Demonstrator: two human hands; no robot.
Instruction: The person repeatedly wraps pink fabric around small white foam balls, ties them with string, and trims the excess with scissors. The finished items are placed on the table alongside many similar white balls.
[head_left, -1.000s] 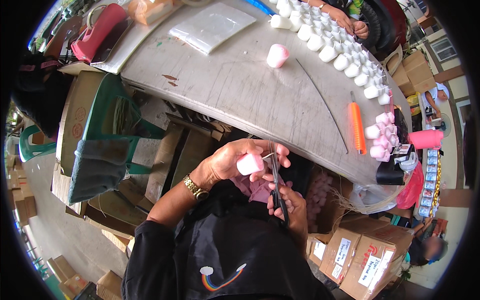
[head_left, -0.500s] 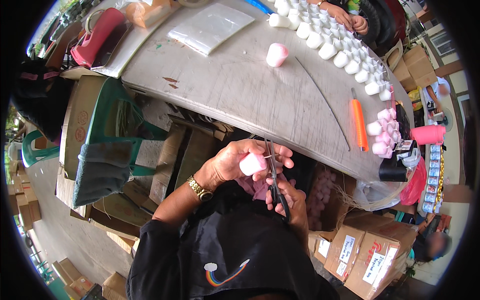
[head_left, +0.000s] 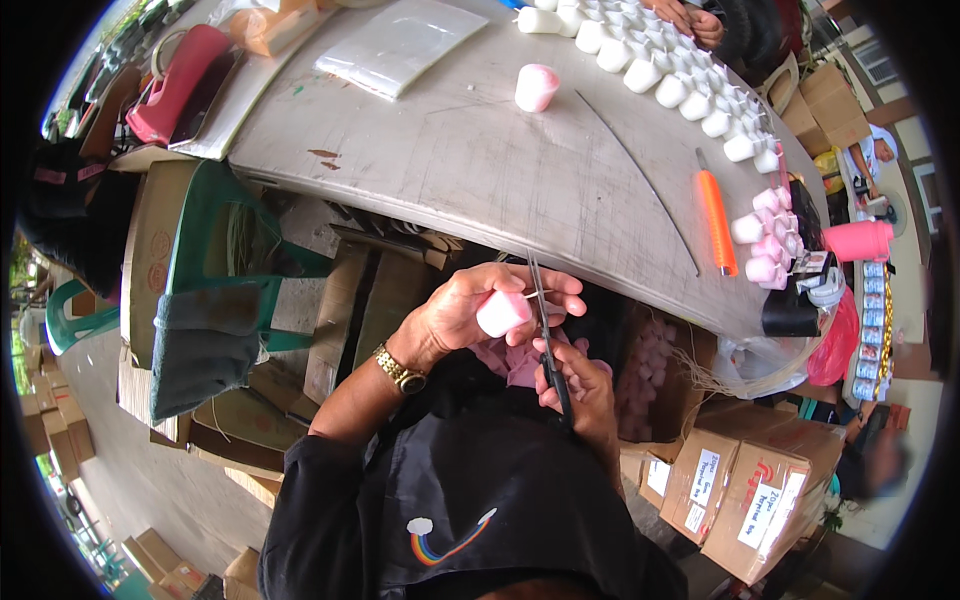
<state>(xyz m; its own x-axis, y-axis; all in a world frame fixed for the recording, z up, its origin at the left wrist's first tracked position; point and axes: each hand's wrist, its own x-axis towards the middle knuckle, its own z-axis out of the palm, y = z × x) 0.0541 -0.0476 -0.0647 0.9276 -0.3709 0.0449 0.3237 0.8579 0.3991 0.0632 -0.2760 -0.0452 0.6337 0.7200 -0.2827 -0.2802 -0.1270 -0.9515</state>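
Observation:
Close to my body, in front of the table edge, my left hand grips a short pink candle with a white wick poking out to the right. Its other fingers stretch beyond the candle. My right hand is closed round the black handles of a pair of scissors. Their long blades point away from me and cross at the wick; whether they touch it I cannot tell. Below my hands a pink cloth shows in part. Another pink candle stands on the table.
Rows of white candles curve along the table's far right, with pink candles at their end. An orange-handled tool, a thin rod and clear plastic bags lie there. Pink candles fill a carton under the table. Another person's hands are opposite.
The view has shifted slightly, so the table things sit a little higher and further left. My right hand and the scissors have turned slightly; the candle stays in my left hand.

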